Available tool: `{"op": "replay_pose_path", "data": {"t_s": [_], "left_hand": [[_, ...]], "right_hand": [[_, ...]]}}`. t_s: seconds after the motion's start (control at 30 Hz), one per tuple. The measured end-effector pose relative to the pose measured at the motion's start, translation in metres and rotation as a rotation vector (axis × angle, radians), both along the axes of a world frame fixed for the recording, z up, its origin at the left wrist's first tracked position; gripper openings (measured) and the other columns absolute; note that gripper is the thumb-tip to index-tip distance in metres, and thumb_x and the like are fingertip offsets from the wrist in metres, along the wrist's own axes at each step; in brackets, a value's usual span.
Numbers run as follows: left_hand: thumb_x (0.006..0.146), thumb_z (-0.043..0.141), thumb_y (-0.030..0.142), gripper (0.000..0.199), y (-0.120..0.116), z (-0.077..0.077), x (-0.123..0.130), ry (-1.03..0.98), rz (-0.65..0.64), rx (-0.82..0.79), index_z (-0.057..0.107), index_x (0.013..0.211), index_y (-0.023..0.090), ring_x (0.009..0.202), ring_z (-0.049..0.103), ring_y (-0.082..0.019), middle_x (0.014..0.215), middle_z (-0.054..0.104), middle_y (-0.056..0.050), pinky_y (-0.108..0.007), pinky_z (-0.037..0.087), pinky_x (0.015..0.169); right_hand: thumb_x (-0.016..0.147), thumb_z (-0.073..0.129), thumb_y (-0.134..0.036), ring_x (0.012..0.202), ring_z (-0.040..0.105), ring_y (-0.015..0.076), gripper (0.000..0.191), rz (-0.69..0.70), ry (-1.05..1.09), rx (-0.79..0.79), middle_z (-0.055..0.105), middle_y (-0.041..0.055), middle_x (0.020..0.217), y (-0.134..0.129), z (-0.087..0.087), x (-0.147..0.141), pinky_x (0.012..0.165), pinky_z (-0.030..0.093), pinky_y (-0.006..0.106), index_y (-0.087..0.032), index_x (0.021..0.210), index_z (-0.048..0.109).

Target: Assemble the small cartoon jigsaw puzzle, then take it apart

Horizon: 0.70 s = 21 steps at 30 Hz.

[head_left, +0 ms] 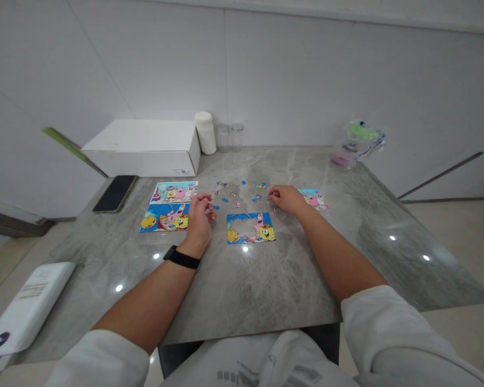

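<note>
A partly filled jigsaw puzzle (268,234), blue-bordered with cartoon figures, lies in front of me with a gap in its upper left and middle. Beyond it are several loose puzzle pieces (257,198). My right hand (287,199) is right of these pieces, its thumb and fingertips pinched on a small puzzle piece, mostly hidden by the fingers. Loosely curled, my left hand (200,217) rests left of the pieces, with a gap between thumb and fingers and nothing visible in it. It partly covers the edge of a printed picture sheet (165,217) showing the same cartoon scene.
Right of my right hand lies another pink and blue puzzle (317,199), partly covered. A white box (141,145), a white bottle (205,134) and two glasses (236,138) stand at the back. Left are a phone (115,194) and power bank (32,303); a plastic bag (357,144) is back right.
</note>
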<state>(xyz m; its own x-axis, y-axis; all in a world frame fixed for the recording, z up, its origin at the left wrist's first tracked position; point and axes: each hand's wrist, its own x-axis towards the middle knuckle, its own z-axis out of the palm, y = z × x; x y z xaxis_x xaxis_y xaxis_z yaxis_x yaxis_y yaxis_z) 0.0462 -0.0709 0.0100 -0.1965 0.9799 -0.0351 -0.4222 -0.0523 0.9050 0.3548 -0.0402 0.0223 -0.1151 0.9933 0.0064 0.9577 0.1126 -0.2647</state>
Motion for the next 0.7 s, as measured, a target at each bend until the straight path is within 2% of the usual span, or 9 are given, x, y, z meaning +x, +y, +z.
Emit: {"op": "replay_pose_path", "data": {"t_s": [0.17, 0.33, 0.5, 0.6, 0.7], "left_hand": [[0.072, 0.069, 0.029, 0.024, 0.01, -0.001, -0.007, 0.033, 0.114, -0.014, 0.065, 0.095, 0.023, 0.064, 0.052, -0.008, 0.096, 0.06, 0.001, -0.016, 0.039, 0.044], [0.078, 0.067, 0.031, 0.021, 0.013, -0.001, -0.008, 0.024, 0.108, -0.013, 0.064, 0.097, 0.023, 0.063, 0.051, -0.009, 0.092, 0.059, 0.002, -0.017, 0.036, 0.043], [0.081, 0.066, 0.034, 0.02, 0.013, -0.003, -0.005, 0.037, 0.07, 0.0, 0.063, 0.097, 0.023, 0.061, 0.051, -0.009, 0.089, 0.059, 0.002, -0.018, 0.035, 0.043], [0.083, 0.066, 0.036, 0.02, 0.014, -0.005, -0.005, 0.051, 0.059, 0.005, 0.062, 0.098, 0.023, 0.058, 0.05, -0.009, 0.083, 0.058, 0.003, -0.018, 0.034, 0.043], [0.084, 0.065, 0.036, 0.02, 0.015, -0.006, -0.005, 0.061, 0.044, 0.006, 0.062, 0.098, 0.022, 0.053, 0.047, -0.009, 0.077, 0.056, 0.005, -0.019, 0.033, 0.042]], "right_hand": [[0.095, 0.064, -0.022, 0.097, 0.068, 0.0216, 0.02, -0.018, 0.044, 0.143, 0.076, 0.0105, 0.109, 0.001, 0.001, 0.008, 0.091, 0.049, 0.031, -0.018, 0.109, 0.078], [0.096, 0.064, -0.022, 0.088, 0.065, 0.0197, 0.019, 0.035, 0.135, 0.212, 0.075, 0.0088, 0.106, -0.001, 0.018, -0.001, 0.086, 0.049, 0.031, -0.018, 0.108, 0.078], [0.098, 0.062, -0.019, 0.096, 0.067, 0.02, 0.022, 0.269, 0.08, 0.081, 0.075, 0.0085, 0.112, 0.006, 0.03, -0.049, 0.09, 0.047, 0.029, -0.02, 0.114, 0.077], [0.098, 0.059, -0.012, 0.11, 0.066, 0.0219, 0.032, 0.447, -0.027, -0.004, 0.073, 0.0102, 0.121, 0.014, 0.028, -0.08, 0.095, 0.046, 0.029, -0.021, 0.122, 0.077], [0.096, 0.057, -0.008, 0.116, 0.066, 0.0235, 0.036, 0.568, -0.098, -0.054, 0.072, 0.0115, 0.125, 0.022, 0.023, -0.097, 0.096, 0.045, 0.029, -0.022, 0.123, 0.078]]}}
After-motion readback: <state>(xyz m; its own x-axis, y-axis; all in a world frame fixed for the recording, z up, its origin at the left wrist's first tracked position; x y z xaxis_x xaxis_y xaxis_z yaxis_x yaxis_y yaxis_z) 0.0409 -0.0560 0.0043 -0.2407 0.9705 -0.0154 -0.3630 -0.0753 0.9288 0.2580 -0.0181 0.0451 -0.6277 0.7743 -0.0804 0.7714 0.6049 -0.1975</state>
